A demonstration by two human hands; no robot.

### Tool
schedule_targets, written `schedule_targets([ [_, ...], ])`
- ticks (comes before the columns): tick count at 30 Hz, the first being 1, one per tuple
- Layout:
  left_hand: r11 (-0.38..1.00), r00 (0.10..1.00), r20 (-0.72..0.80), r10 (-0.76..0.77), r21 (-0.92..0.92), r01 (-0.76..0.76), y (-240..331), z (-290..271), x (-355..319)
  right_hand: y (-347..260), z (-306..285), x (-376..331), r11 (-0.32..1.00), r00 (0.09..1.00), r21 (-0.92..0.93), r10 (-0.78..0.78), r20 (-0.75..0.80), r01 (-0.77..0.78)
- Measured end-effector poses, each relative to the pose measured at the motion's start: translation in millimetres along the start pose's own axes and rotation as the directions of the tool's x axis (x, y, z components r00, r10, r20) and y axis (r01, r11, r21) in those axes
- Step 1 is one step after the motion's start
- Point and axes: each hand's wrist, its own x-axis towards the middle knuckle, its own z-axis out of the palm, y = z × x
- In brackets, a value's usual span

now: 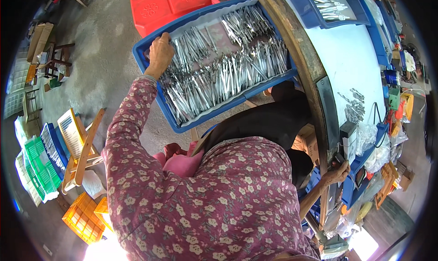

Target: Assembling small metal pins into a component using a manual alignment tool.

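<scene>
My left hand (160, 55) is closed over the far left rim of a blue plastic tray (169, 117). The tray sits at a slant left of the worktable. Many slim silver metal pieces (223, 80), too small to name, lie in it in rows on a pale liner. At the table's edge on the right, my right hand (335, 173) has its fingers curled by a small dark object (338, 159) that I cannot make out. Close beside that hand stands a small grey-and-black box (349, 140).
A red plastic stool (171, 5) stands behind the tray. On the white tabletop (342, 55) lies a small pile of metal pieces (355, 105), and another blue tray (335, 21) is at its far end. Orange crates (84, 217) and a wooden chair (86, 147) stand at left.
</scene>
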Motion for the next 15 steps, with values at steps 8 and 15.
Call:
schedule_targets([
  [8, 1.000, 0.992, -0.122, 0.025, 0.007, -0.024, 8, 3, 3, 2, -1, 0, 1.000, 1.000, -0.006, 0.007, 0.026, -0.007],
  [15, 0.795, 0.795, 0.006, 0.606, -0.012, -0.606, 59, 16, 18, 3, 1, -1, 1.000, 1.000, 0.023, -0.006, -0.002, 0.006],
])
